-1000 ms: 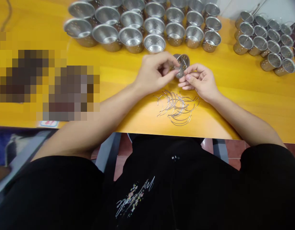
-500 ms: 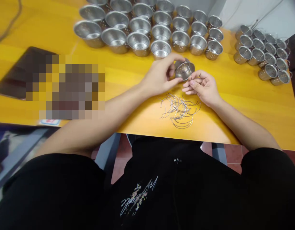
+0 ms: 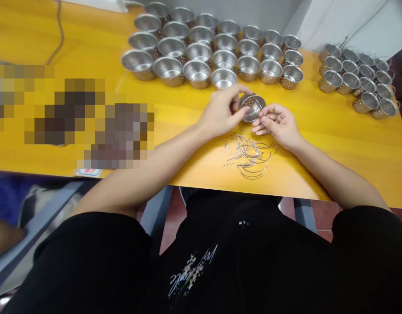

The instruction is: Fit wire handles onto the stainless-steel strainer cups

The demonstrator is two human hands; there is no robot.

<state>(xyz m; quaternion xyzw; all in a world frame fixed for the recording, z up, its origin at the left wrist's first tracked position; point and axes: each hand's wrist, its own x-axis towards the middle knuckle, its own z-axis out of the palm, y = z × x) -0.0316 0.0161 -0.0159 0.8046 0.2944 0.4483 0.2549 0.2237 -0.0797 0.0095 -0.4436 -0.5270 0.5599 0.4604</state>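
A small perforated metal cup [image 3: 252, 114] is tilted so that its mouth faces me. My left hand [image 3: 222, 111] grips its rim from the left, thumb at the front and fingers behind. A thin curved wire handle [image 3: 260, 101] crosses the cup's mouth. My right hand [image 3: 277, 124] pinches the wire's end between thumb and forefinger at the cup's right rim; whether that end sits in a hole is too small to tell. Just below both hands lies a loose pile of curved wire handles [image 3: 250, 155] on the yellow table [image 3: 194, 170].
Rows of perforated metal cups [image 3: 196, 74] without handles stand along the back. At the right is a group of cups with wire handles [image 3: 350, 83]. A cable [image 3: 59, 30] lies at the far left, and pixelated patches hide things on the left.
The view has shifted, so the table's contents sit lower and farther right. The cup's mouth is turned more towards me. Both hands keep their hold on the cup and the wire.
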